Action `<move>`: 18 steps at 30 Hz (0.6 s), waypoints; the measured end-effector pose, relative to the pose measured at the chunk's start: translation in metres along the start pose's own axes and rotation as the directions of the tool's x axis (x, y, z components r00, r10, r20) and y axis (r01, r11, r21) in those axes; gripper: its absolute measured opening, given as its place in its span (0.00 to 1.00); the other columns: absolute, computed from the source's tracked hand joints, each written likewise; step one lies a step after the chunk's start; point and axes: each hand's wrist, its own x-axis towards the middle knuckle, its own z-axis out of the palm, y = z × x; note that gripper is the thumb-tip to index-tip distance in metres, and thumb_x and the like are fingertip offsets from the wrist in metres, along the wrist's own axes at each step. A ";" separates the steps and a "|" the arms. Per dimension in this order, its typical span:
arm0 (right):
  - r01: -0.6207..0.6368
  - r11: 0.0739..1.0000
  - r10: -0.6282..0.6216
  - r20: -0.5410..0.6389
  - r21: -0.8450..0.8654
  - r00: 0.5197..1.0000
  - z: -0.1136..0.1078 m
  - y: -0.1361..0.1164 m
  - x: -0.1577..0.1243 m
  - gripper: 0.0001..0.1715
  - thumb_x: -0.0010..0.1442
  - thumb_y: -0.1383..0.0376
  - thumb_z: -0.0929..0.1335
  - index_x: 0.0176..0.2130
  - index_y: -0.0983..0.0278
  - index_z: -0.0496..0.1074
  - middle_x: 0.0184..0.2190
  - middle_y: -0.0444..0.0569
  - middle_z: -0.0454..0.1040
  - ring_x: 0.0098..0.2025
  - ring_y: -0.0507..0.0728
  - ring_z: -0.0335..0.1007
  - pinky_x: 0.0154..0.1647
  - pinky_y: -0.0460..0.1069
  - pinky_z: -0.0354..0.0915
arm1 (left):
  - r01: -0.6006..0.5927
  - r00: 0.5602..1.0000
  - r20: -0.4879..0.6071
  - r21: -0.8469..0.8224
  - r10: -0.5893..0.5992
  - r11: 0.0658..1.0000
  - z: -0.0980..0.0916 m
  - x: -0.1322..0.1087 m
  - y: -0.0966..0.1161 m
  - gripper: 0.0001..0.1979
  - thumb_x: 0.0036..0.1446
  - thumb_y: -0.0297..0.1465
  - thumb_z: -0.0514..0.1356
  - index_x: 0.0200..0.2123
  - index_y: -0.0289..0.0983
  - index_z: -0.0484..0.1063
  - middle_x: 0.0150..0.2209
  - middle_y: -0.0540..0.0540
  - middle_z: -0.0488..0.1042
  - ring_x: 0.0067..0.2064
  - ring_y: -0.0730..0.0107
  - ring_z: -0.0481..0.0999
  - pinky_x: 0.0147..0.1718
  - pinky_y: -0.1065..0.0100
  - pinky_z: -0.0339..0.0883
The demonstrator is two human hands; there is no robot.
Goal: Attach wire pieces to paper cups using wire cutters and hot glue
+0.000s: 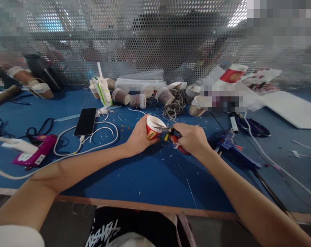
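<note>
One broad blue surface is stretching across the frame, and near its centre the red and white cup is leaning slightly, its pale mouth facing the top. Looking like thin paper, it is probably weighing very little and flexing easily; a hard squeeze would be risking a crease, and the smooth printed side is perhaps feeling a little slick. The lower wall, away from the rim, is seeming the best place for holding it. Just right of centre, the scissors are looking stiff and somewhat heavier, with the red handles at the lower right offering the safe hold.

The left grip, left of centre, is wrapping around the cup's outer wall, opening only as wide as the cup is requiring and holding it from the left side and below. The right grip, right of centre, is closing around the scissor handles; how the fingers are sitting in the loops is not showing. The blades are pointing left, standing slightly parted over the cup's mouth; whether they are touching the rim I cannot tell. A tiny yellow piece is showing just below them.
</note>
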 end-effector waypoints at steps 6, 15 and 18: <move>-0.011 0.999 0.010 -0.017 -0.050 1.000 0.000 0.000 -0.001 0.09 0.46 0.70 0.61 0.27 0.64 0.70 0.24 0.48 0.72 0.25 0.53 0.62 0.22 0.46 0.42 | -0.017 1.000 -0.010 -0.007 0.017 1.000 0.000 0.000 0.001 0.43 0.43 0.31 0.69 0.58 0.35 0.48 0.56 0.33 0.63 0.58 0.48 0.66 0.57 0.47 0.62; 0.029 0.996 -0.026 0.035 -0.089 0.999 -0.004 -0.005 -0.001 0.12 0.49 0.69 0.62 0.31 0.65 0.73 0.28 0.51 0.74 0.25 0.53 0.62 0.22 0.46 0.44 | -0.091 0.996 -0.019 0.034 0.092 0.995 0.002 -0.003 -0.001 0.44 0.44 0.31 0.69 0.59 0.36 0.46 0.55 0.33 0.63 0.56 0.48 0.67 0.56 0.46 0.63; 0.046 0.996 -0.044 0.031 -0.077 0.999 -0.003 -0.003 -0.002 0.13 0.46 0.72 0.61 0.30 0.64 0.72 0.27 0.50 0.75 0.26 0.53 0.63 0.23 0.46 0.44 | -0.106 0.994 -0.029 0.051 0.108 0.993 0.002 -0.004 -0.001 0.44 0.45 0.32 0.68 0.60 0.36 0.46 0.55 0.33 0.63 0.56 0.47 0.67 0.56 0.46 0.62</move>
